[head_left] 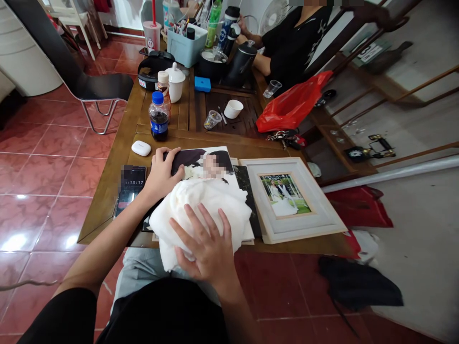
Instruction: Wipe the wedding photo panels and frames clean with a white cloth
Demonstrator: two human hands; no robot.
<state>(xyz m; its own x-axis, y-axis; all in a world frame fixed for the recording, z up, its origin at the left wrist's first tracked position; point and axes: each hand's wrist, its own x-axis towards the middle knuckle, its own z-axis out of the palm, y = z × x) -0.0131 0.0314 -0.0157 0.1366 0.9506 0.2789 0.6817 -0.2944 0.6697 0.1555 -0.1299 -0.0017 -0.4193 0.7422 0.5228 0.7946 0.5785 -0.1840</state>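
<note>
In the head view, the left hand [161, 174] lies open on a large wedding photograph [211, 162], gripping nothing; the right hand [204, 243] rests spread on a crumpled white cloth [201, 215], apparently soft tissue, over that photograph; both lie on a wooden table [103, 210], just beside a white picture frame [290, 200].

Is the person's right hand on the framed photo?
No, the right hand lies on the white cloth, apart from the white-framed wedding photo.
</note>
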